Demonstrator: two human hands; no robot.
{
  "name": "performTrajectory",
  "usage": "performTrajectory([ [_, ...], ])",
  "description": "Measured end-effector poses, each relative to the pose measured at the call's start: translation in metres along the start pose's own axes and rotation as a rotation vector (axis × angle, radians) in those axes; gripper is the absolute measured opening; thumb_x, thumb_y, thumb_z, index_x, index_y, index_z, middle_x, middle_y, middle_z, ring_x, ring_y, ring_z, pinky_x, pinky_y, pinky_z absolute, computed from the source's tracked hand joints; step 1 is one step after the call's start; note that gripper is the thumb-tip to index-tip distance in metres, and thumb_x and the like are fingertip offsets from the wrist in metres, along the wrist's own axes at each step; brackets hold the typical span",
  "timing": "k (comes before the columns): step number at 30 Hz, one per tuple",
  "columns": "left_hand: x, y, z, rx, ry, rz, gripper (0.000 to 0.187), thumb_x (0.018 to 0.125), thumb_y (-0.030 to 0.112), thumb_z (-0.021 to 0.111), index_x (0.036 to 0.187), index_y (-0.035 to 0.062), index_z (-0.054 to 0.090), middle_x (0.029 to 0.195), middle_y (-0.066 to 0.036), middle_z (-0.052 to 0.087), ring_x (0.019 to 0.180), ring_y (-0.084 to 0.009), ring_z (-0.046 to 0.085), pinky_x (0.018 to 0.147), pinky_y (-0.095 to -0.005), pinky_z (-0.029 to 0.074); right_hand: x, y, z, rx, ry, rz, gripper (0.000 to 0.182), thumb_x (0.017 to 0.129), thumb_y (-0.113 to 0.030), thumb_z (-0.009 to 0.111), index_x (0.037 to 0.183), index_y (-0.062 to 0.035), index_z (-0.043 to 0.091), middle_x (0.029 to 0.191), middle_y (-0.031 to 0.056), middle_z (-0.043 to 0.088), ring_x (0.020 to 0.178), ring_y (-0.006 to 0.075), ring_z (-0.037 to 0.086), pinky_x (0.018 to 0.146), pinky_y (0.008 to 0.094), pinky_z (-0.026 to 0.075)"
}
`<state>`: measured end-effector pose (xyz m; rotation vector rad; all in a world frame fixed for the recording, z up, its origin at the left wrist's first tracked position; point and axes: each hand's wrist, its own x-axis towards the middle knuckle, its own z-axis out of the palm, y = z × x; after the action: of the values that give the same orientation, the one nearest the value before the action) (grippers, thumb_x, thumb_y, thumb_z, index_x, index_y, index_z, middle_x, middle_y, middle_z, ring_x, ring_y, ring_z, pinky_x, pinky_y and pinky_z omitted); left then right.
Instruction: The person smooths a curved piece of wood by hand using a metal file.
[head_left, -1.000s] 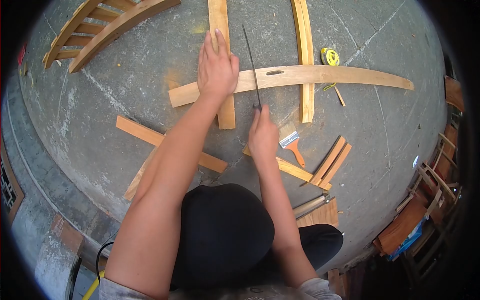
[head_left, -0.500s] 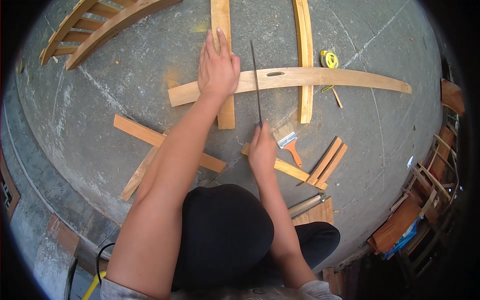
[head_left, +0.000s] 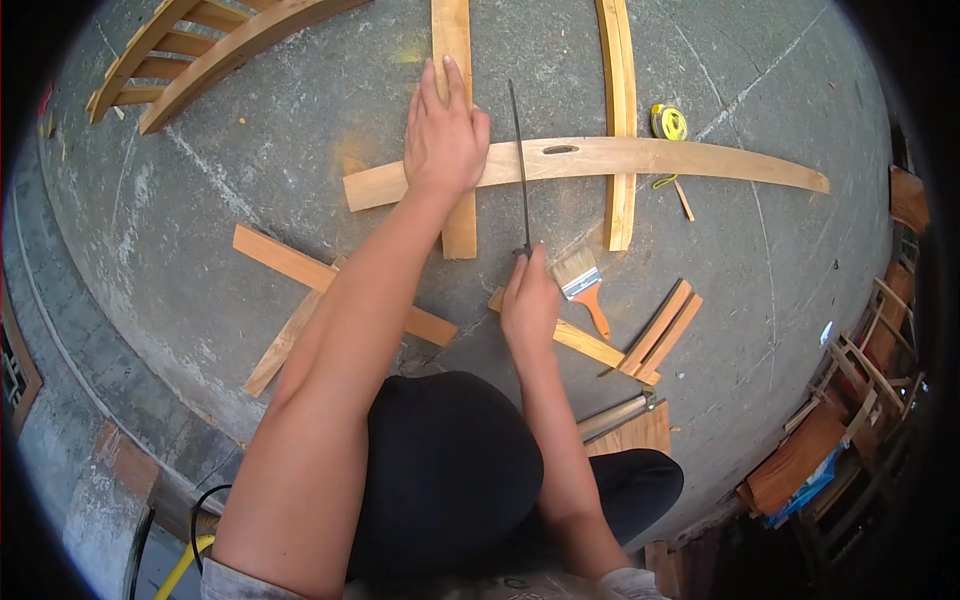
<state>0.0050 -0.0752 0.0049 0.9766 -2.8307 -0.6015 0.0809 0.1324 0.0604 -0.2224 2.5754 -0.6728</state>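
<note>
Grey concrete floor [head_left: 320,95] carries two wooden bars [head_left: 618,80]; across their near ends lies the curved board [head_left: 600,158]. Left hand [head_left: 447,140] rests flat over it; right hand [head_left: 530,300] grips the saw [head_left: 520,165], pulled further back than one second ago, suggesting a backward stroke.

We see smooth, matt wood in the curved board [head_left: 600,158] at one o'clock, dull metal on the saw [head_left: 521,165] at twelve, rough concrete floor [head_left: 250,180], matt cloth trousers [head_left: 450,470] at six.
</note>
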Motion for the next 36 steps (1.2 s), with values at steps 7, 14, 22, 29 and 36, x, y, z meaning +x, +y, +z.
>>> performTrajectory([
  [7,-0.001,0.001,-0.001,0.006,-0.019,-0.009,0.074,0.108,0.033,0.048,0.169,0.0022,0.022,0.169,-0.025,0.026,0.151,-0.0450,0.038,0.126,-0.0512,0.035,0.000,-0.008,-0.011,0.003,-0.050,0.026,0.019,0.112,-0.017,0.050,0.125,-0.0035,0.052,0.086,0.0299,0.070,0.082,0.0526,0.068,0.068,0.0611,0.050],
  [14,0.000,0.001,0.001,0.018,-0.014,-0.016,0.074,0.108,0.035,0.048,0.170,0.0043,0.021,0.169,-0.024,0.025,0.152,-0.0443,0.038,0.126,-0.0510,0.035,-0.023,-0.015,-0.040,-0.044,0.033,-0.162,0.059,0.109,-0.012,0.052,0.165,-0.0150,0.034,0.105,0.0202,0.072,0.083,0.0443,0.071,0.063,0.0528,0.053],
  [22,0.000,0.007,-0.011,0.029,-0.109,-0.064,0.073,0.109,0.034,0.043,0.170,0.0045,0.017,0.172,-0.024,0.022,0.156,-0.0403,0.033,0.132,-0.0457,0.029,-0.054,-0.031,-0.081,-0.350,-0.058,-0.170,0.082,0.098,-0.006,0.060,0.172,-0.0189,0.026,0.088,0.0127,0.066,0.063,0.0313,0.066,0.056,0.0435,0.053],
  [29,-0.002,-0.001,-0.004,-0.007,-0.018,-0.027,0.075,0.105,0.032,0.052,0.168,0.0022,0.026,0.167,-0.027,0.031,0.153,-0.0444,0.037,0.128,-0.0502,0.033,-0.058,-0.048,-0.102,-0.409,-0.136,-0.106,0.086,0.095,-0.004,0.060,0.172,-0.0174,0.024,0.088,0.0144,0.069,0.065,0.0316,0.069,0.057,0.0445,0.054],
  [36,0.001,0.000,0.001,-0.024,0.018,0.018,0.074,0.103,0.022,0.055,0.168,0.0016,0.027,0.168,-0.027,0.034,0.154,-0.0429,0.036,0.128,-0.0497,0.030,-0.063,-0.048,-0.105,-0.315,-0.141,-0.086,0.093,0.094,-0.008,0.060,0.174,-0.0196,0.014,0.095,0.0188,0.068,0.071,0.0388,0.071,0.061,0.0507,0.058],
])
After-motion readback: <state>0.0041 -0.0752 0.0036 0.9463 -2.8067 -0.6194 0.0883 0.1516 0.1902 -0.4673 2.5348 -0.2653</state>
